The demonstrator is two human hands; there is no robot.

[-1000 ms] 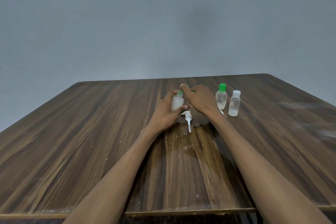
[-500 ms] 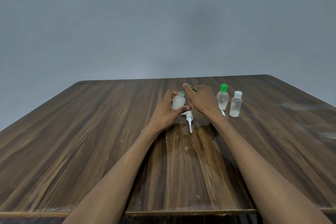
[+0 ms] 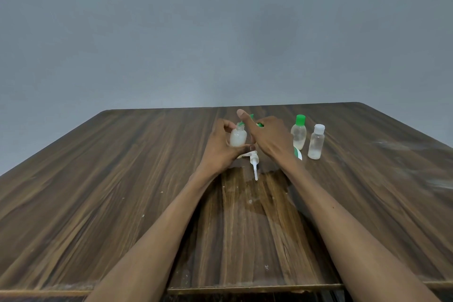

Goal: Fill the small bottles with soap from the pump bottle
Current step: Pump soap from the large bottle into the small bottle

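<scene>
My left hand [image 3: 220, 149] is closed around a small clear bottle [image 3: 237, 138] part full of milky soap, upright, its threaded neck bare. Just right of it, my right hand [image 3: 269, 137] pinches a green cap [image 3: 251, 116] above and beside that neck, thumb raised. The pump bottle lies behind and under my hands; only its white pump nozzle [image 3: 255, 164] points toward me and a green-and-white bit of its body [image 3: 298, 154] shows. Two more small bottles stand to the right: one with a green cap [image 3: 298, 135], one with a white cap [image 3: 316, 142].
Everything sits on a dark wooden table [image 3: 122, 191]. A wet patch [image 3: 257, 193] spreads in front of the nozzle. Pale smears mark the right side [image 3: 404, 154]. A grey wall stands behind the far edge.
The green cap has come off the bottle in my left hand, so its neck is now bare. My right hand has lifted slightly with the cap.
</scene>
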